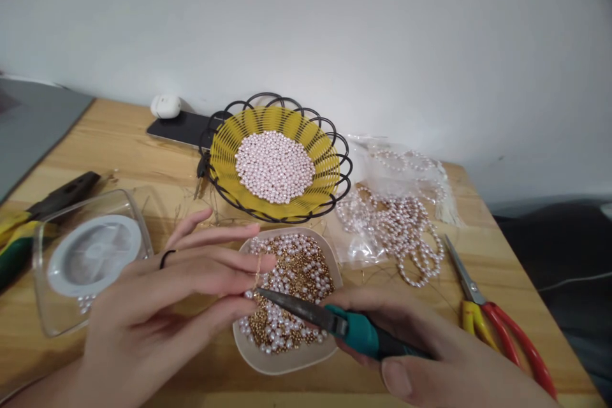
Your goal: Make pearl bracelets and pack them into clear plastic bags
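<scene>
My left hand (182, 293) pinches a thin gold chain (259, 269) between thumb and fingertips. A small pearl bead (248, 294) shows by the thumb. My right hand (411, 344) is wrapped around needle-nose pliers (344, 326) with a teal and black handle. Their tips meet the chain's lower end close to my left thumb; what lies between the jaws is too small to make out. Beneath both hands stands a cream bowl (280, 364) holding mixed pearl and gold beads (287, 306). A dark band circles one finger of my left hand.
Behind the bowl sits a yellow woven basket (327, 162) of pink pearl beads. Bead strands (406, 229) lie on plastic bags at right, near red-and-yellow scissors (492, 319). Leftward are a clear box (43, 287) with a spool (95, 255), larger pliers (52, 204), a phone (179, 127) and a white case (165, 106).
</scene>
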Tool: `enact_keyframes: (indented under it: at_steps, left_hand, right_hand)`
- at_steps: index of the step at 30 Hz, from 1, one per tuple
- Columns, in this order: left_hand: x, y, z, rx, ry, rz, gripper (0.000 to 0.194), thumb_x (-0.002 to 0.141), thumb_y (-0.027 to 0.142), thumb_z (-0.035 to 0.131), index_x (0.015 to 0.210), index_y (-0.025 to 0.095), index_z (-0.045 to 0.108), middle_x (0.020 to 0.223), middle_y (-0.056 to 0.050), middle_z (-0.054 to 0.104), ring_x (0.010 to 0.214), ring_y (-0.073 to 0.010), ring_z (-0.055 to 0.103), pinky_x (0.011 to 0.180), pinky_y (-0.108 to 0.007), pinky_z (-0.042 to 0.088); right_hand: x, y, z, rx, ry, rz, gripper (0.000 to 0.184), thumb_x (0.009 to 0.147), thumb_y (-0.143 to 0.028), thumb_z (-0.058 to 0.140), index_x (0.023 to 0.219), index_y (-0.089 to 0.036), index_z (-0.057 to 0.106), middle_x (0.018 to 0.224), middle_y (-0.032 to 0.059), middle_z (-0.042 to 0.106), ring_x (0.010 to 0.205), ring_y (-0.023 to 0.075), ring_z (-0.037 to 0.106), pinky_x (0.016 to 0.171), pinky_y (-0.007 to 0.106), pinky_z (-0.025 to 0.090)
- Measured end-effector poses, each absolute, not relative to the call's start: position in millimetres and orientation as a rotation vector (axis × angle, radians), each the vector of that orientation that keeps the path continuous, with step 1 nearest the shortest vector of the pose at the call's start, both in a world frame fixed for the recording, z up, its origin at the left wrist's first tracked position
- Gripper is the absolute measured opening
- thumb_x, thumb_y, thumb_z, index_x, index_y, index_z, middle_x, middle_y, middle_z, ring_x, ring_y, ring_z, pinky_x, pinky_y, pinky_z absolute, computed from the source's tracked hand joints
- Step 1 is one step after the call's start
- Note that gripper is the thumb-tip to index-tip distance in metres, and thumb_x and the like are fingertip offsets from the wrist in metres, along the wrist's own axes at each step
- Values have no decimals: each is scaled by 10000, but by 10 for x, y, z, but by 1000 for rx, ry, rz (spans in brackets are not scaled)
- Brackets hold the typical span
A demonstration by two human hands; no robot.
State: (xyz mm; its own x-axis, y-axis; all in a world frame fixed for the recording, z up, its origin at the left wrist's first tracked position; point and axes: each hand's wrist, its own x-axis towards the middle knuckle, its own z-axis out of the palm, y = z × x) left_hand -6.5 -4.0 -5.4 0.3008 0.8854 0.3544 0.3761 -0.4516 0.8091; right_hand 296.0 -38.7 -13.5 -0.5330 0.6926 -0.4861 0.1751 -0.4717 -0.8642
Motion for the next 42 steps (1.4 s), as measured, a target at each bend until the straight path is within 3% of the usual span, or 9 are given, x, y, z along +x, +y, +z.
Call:
enact_keyframes:
  at_steps: [4,8,17,23,30,34,42]
  left_hand:
    - [-54,-66,-82,1858,1095,1126,207,850,168,769,922,362,761,1047,139,828,1100,-180,754,1215,-339,383]
    - [-19,-88,-108,1717,1065,1155,256,840,137,769,942,372,755,1049,126,829,1090,-209,759,1130,-402,492]
    - [27,-102,-89,1523,991,1168,122,894,205,749,891,326,756,1012,101,840,1055,-177,774,1056,-304,566]
    - [33,-95,-102,1480,966,1159,79,905,241,744,873,311,758,1006,63,844,1076,-236,769,1045,-414,586]
    - [57,-49,-43,1558,1009,1155,162,876,114,714,821,259,760,981,74,847,1022,-177,785,1011,-286,592]
    - [72,-52,-36,1546,1008,1185,153,884,137,722,798,258,758,962,73,849,985,-151,793,959,-221,604]
    - [87,-44,-46,1585,1012,1179,122,903,258,752,780,261,748,910,58,851,963,-177,799,963,-253,611]
  right_hand:
    - [2942,-401,-135,-1277,-1427,2053,569,854,-553,735,1352,-304,623,1391,121,646,1293,351,611,1085,519,467]
    - [2978,-450,-167,-1309,-1501,1984,569,869,-539,722,1380,-318,603,1412,119,629,1326,353,585,1094,519,464]
    - [2923,-408,-118,-1277,-1564,1949,561,864,-484,757,1376,-322,596,1402,117,627,1304,342,606,1088,501,476]
    - [2929,-418,-124,-1298,-1599,1891,563,877,-471,744,1393,-314,583,1406,127,624,1310,345,599,1104,517,461]
    - [2908,-412,-100,-1330,-1670,1811,551,882,-449,742,1395,-332,577,1397,115,628,1292,332,613,1080,487,498]
    - [2925,-428,-127,-1307,-1699,1767,538,885,-411,748,1393,-353,581,1406,102,626,1297,333,610,1059,469,521]
    - [2930,-417,-140,-1259,-1724,1711,550,880,-338,764,1388,-427,573,1391,55,637,1281,309,623,1037,436,540]
